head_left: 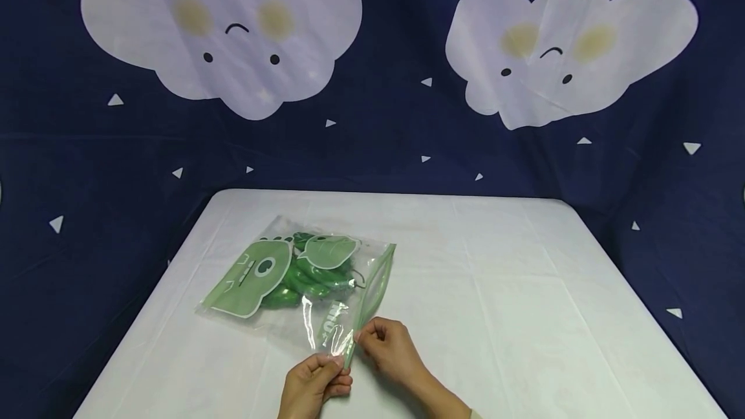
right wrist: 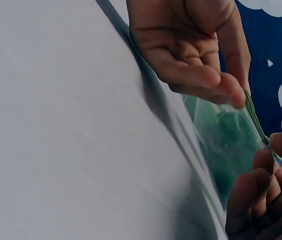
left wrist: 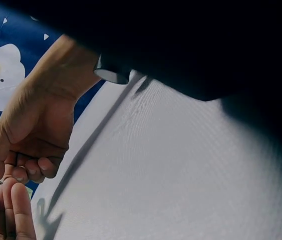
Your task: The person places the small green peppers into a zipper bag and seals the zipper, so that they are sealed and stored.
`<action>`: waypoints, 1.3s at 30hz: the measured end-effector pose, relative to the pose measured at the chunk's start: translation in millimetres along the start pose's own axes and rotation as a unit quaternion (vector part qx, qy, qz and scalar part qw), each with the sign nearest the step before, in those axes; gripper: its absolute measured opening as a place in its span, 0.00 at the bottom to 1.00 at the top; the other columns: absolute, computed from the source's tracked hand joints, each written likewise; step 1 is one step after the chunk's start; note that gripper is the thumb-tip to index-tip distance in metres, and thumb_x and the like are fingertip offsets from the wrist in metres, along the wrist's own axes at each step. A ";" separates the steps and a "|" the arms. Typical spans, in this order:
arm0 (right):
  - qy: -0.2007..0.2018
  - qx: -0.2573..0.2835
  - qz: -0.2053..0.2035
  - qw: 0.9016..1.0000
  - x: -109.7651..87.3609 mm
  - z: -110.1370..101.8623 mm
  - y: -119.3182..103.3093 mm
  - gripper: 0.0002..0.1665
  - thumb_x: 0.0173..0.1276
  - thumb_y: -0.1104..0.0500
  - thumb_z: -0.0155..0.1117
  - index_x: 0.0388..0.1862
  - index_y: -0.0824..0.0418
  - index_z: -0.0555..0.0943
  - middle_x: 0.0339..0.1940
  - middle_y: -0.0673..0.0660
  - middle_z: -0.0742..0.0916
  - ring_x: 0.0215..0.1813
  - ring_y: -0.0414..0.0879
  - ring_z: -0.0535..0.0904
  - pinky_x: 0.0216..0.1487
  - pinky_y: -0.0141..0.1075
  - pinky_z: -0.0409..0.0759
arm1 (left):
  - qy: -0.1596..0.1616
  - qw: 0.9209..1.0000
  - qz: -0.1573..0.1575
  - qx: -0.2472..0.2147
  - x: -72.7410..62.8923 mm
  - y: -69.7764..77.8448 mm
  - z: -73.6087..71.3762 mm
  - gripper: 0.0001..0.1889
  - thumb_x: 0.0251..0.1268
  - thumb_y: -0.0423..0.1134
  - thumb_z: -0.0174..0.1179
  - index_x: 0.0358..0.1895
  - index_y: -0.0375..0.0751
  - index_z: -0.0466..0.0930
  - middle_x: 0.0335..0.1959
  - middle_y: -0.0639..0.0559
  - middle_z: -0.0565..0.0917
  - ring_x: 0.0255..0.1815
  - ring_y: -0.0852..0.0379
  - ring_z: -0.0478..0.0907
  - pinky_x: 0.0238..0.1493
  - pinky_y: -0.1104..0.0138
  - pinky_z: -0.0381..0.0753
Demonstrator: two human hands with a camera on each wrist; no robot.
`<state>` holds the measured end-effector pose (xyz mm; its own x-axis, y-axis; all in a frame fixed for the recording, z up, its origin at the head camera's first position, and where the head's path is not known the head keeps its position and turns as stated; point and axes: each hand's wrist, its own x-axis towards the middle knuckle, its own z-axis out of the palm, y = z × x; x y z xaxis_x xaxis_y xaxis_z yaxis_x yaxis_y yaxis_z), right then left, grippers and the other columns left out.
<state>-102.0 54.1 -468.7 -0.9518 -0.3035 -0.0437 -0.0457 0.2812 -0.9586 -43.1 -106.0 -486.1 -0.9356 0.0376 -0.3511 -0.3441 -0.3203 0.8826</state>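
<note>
A clear zip bag with a light green zip edge and green cartoon prints lies on the white table. Inside it is a bunch of glossy green peppers, partly covered by the prints. My left hand pinches the near end of the zip edge between thumb and fingers. Just up the strip, my right hand pinches the same edge with thumb and index finger. Past the right hand, the two green zip strips stand apart. In the right wrist view, the zip strip runs taut from one hand to the other.
The white table extends to the right of the bag. Behind it hangs a dark blue curtain printed with clouds and small white triangles. A dark, blurred shape covers the top of the left wrist view.
</note>
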 end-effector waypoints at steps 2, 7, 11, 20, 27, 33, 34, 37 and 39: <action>0.004 0.000 0.000 1.000 3.2 -1.4 1.0 0.11 0.64 0.63 0.61 0.24 0.69 0.79 0.15 0.62 0.79 0.08 0.30 0.65 0.08 0.25 0.70 | 0.004 1.000 0.000 0.002 0.1 -0.1 0.2 0.08 0.64 0.33 0.57 0.38 0.29 0.76 0.22 0.53 0.85 0.27 0.62 0.84 0.35 0.69 0.88; 0.009 0.003 -0.007 1.000 8.8 -6.0 0.8 0.11 0.64 0.63 0.61 0.25 0.69 0.79 0.16 0.62 0.80 0.09 0.31 0.66 0.08 0.26 0.71 | 0.006 1.000 0.007 0.006 -0.2 0.2 0.2 0.10 0.64 0.33 0.57 0.40 0.26 0.76 0.22 0.53 0.85 0.27 0.62 0.84 0.35 0.69 0.88; 0.012 0.001 -0.007 1.000 17.5 -8.5 12.6 0.12 0.64 0.61 0.61 0.25 0.69 0.79 0.16 0.63 0.80 0.09 0.32 0.67 0.08 0.27 0.72 | 0.005 1.000 0.014 0.008 -0.5 0.3 -0.4 0.10 0.64 0.32 0.57 0.40 0.26 0.76 0.23 0.52 0.85 0.27 0.62 0.84 0.35 0.69 0.88; 0.028 0.007 0.004 1.000 30.5 -15.3 15.0 0.12 0.63 0.60 0.63 0.25 0.68 0.79 0.15 0.56 0.79 0.09 0.35 0.67 0.09 0.26 0.70 | 0.012 1.000 0.020 0.017 -1.8 0.6 -0.9 0.10 0.63 0.34 0.59 0.38 0.26 0.76 0.23 0.51 0.85 0.26 0.61 0.84 0.34 0.69 0.88; 0.036 -0.004 0.002 0.999 44.3 -22.5 14.2 0.12 0.63 0.61 0.61 0.25 0.70 0.80 0.15 0.58 0.79 0.09 0.36 0.68 0.09 0.28 0.71 | 0.019 0.999 0.021 0.025 -3.6 0.9 -2.4 0.12 0.61 0.35 0.61 0.38 0.26 0.76 0.24 0.49 0.86 0.26 0.61 0.84 0.34 0.68 0.89; 0.045 -0.027 0.007 0.999 57.3 -29.1 15.6 0.12 0.63 0.61 0.62 0.25 0.69 0.80 0.14 0.56 0.79 0.09 0.37 0.68 0.10 0.30 0.73 | 0.023 0.999 0.027 0.023 -4.3 1.0 -3.0 0.12 0.60 0.36 0.62 0.37 0.26 0.77 0.23 0.49 0.86 0.25 0.61 0.84 0.34 0.68 0.89; 0.048 -0.028 0.008 0.998 59.5 -30.1 16.0 0.12 0.63 0.61 0.62 0.25 0.70 0.80 0.15 0.58 0.79 0.09 0.37 0.68 0.09 0.30 0.73 | 0.023 0.999 0.027 0.022 -4.3 1.0 -3.1 0.12 0.60 0.35 0.61 0.37 0.26 0.76 0.23 0.50 0.86 0.25 0.61 0.84 0.34 0.68 0.89; 0.054 -0.031 0.012 0.998 66.9 -32.8 16.5 0.13 0.64 0.63 0.60 0.27 0.73 0.79 0.17 0.67 0.80 0.09 0.38 0.68 0.10 0.31 0.73 | 0.022 0.999 0.028 0.021 -4.2 0.8 -3.6 0.12 0.61 0.35 0.61 0.38 0.26 0.76 0.23 0.50 0.85 0.26 0.60 0.84 0.34 0.68 0.89; 0.056 -0.034 0.012 0.998 71.9 -34.7 16.5 0.13 0.65 0.64 0.59 0.27 0.75 0.78 0.19 0.71 0.80 0.09 0.39 0.67 0.10 0.32 0.73 | 0.021 0.999 0.029 0.022 -4.2 0.8 -3.9 0.13 0.61 0.35 0.61 0.38 0.25 0.76 0.23 0.50 0.85 0.26 0.60 0.84 0.35 0.68 0.89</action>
<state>-181.7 68.5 -477.8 -0.9806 -0.1935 -0.0303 -0.0399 0.3489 -0.9363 -39.1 -110.1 -485.1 -0.9503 -0.0204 -0.3106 -0.2928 -0.2796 0.9144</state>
